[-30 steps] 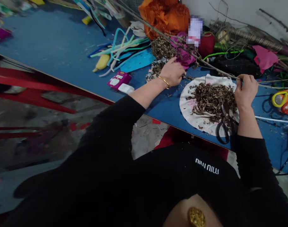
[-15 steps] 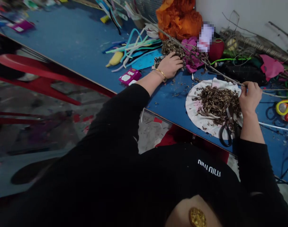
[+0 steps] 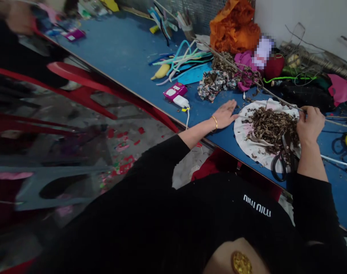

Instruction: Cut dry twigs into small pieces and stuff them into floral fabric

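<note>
Because the scissors [image 3: 286,144] lie at the white cloth's [image 3: 240,135] near edge, they seem handy. Dried leaves [image 3: 272,123] heaped on it, likely to stay together. Left hand [image 3: 225,114] beside it: open, fingers spread, gripping nothing. Right hand [image 3: 309,121] pinches the branch [image 3: 276,97], presumably steadying it; it slants away behind, past bunched patterned fabric [image 3: 213,85].

Rough woody branch [image 3: 283,101], matt cloth [image 3: 243,140] (softly wrinkled), smooth metal-bladed scissors [image 3: 287,144], rough dry leaves [image 3: 267,123]
</note>
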Demonstrator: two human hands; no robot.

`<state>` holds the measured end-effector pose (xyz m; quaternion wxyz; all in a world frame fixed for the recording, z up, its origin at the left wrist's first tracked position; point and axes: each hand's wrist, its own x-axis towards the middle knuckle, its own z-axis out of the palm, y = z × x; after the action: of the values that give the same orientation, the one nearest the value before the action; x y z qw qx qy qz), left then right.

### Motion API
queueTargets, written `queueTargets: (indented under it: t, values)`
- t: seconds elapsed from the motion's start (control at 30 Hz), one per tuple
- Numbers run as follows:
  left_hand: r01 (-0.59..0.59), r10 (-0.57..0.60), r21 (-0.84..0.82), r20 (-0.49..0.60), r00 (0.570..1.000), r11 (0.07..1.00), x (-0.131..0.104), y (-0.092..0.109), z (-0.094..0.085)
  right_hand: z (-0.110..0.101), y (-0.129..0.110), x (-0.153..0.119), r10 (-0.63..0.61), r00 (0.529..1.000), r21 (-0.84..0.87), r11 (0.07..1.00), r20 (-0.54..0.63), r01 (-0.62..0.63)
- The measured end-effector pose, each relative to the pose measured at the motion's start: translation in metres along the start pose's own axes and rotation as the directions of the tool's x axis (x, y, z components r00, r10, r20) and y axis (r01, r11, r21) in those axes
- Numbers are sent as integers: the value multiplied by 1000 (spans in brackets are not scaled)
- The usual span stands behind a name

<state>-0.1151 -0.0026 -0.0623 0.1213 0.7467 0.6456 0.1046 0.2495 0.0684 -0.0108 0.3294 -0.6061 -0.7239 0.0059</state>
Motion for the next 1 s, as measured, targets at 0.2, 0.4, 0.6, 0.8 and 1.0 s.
queueTargets:
  t: [0.2, 0.4, 0.6, 0.8, 1.0]
  values:
    - [208, -206, -19, -248, 947, 978, -63, 5, -10, -1, 1, 3, -4, 1000, -138, 990, -5, 4]
    - [442, -413, 53, -275, 868, 895, -139, 4, 8, 3, 2, 3, -14, 1000, -158, 987, 24, 18]
    - [333, -326, 42, -117, 938, 942, -77, 5, 9, -2, -1, 2, -8, 1000, -162, 987, 27, 12]
    - [53, -53, -55, 6, 999, 997, 10, 20, 8, -2, 0, 2, -14, 999, -132, 991, 52, 21]
    - [-89, 90, -45, 21, 996, 995, 80, 34, 1, -1, 4, 2, -31, 1000, -76, 997, 6, 31]
